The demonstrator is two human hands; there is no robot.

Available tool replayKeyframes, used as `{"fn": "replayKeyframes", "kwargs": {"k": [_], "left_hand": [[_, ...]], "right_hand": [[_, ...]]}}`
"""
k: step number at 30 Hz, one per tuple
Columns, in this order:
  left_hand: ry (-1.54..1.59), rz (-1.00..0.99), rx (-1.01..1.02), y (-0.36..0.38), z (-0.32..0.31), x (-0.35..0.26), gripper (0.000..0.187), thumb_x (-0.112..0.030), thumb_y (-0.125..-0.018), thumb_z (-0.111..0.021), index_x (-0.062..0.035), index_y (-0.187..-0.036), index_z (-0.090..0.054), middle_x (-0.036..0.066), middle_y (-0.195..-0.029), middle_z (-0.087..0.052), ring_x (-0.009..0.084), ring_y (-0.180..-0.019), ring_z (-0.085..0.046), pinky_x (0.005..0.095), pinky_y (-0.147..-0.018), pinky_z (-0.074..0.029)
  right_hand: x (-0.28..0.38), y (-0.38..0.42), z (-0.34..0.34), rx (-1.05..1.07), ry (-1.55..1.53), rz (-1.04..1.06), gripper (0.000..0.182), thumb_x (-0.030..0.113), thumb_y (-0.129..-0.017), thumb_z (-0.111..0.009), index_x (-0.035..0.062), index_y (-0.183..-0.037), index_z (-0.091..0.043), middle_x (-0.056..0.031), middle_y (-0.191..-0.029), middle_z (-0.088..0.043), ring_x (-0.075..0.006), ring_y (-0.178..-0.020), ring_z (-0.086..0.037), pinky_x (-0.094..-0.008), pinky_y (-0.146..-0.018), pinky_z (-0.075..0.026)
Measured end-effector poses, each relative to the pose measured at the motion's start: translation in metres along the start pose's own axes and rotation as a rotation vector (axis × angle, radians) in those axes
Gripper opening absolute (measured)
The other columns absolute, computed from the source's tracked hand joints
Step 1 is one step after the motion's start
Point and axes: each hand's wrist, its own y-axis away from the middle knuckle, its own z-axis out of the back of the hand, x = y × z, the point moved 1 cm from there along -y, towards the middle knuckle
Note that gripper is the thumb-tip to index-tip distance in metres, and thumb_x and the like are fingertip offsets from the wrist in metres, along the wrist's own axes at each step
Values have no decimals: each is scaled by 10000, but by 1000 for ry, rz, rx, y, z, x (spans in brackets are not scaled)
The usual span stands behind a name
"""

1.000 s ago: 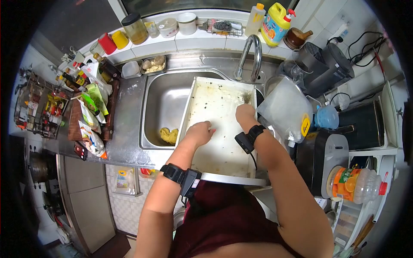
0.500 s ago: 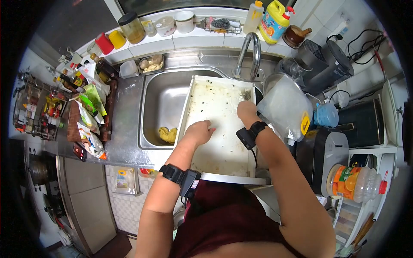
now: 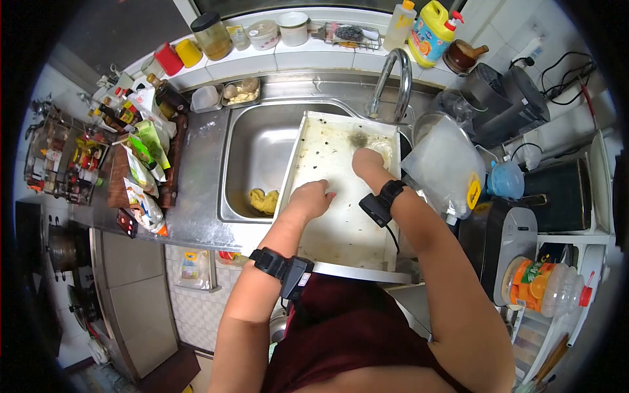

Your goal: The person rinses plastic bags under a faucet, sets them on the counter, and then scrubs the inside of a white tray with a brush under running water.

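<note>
A white shallow drawer (image 3: 341,226), spotted with dark specks and yellowish stains, lies across the right part of the sink. Over its far right area my right hand (image 3: 369,162) is closed on a greyish scouring pad (image 3: 357,139), which shows beyond the knuckles against the drawer's bottom. My left hand (image 3: 312,199) is over the drawer's left half, loosely curled with the thumb apart and nothing visible in it. Both wrists wear black straps with small boxes.
The steel sink (image 3: 262,144) holds a yellow cloth (image 3: 263,201). A faucet (image 3: 393,82) rises behind the drawer. To the right is a clear plastic bag (image 3: 442,164); bottles and food packets (image 3: 141,173) crowd the left counter. Jars (image 3: 211,39) line the sill.
My right hand and the scouring pad have moved left along the drawer's far end. My left hand stays over the left half. The whole view has shifted slightly.
</note>
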Motion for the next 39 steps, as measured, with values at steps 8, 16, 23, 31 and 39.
{"fn": "replayKeyframes", "kwargs": {"k": [8, 16, 23, 31, 39], "left_hand": [[25, 36, -18, -1, -2, 6, 353, -296, -857, -545, -23, -1080, -573, 153, -863, -645, 312, -838, -611, 376, -752, -471], [-10, 46, 8, -3, -3, 7, 358, -296, -854, -548, -26, -1087, -574, 163, -885, -644, 311, -851, -612, 371, -765, -471], [-18, 38, 7, -1, -2, 7, 362, -302, -854, -546, -15, -1070, -581, 182, -899, -639, 318, -862, -612, 368, -763, -473], [-21, 42, 25, -3, -4, 9, 393, -331, -855, -542, -9, -1077, -577, 182, -926, -640, 320, -894, -607, 363, -789, -467], [-39, 17, 30, -4, -7, 10, 392, -343, -861, -530, -23, -1082, -580, 181, -947, -636, 319, -919, -599, 367, -802, -465]], "right_hand": [[61, -12, 13, -2, -27, 197, 223, 90, -800, -498, 60, -952, -659, -138, -966, -650, -281, -897, -634, -368, -714, -512], [67, -29, 7, -108, 39, 333, 247, 107, -862, -419, 62, -1056, -566, -138, -930, -646, -280, -875, -632, -385, -682, -511], [48, -14, 6, -141, 78, 213, 245, 116, -849, -470, 64, -1068, -568, -125, -952, -646, -271, -881, -636, -365, -673, -519], [-8, 6, -3, -133, 142, 4, 198, 96, -803, -545, 99, -958, -669, -66, -979, -659, -229, -894, -644, -326, -669, -524], [-41, 3, -12, -55, 74, -213, 191, 95, -777, -614, 103, -954, -686, -69, -1032, -649, -214, -945, -628, -311, -659, -519]]}}
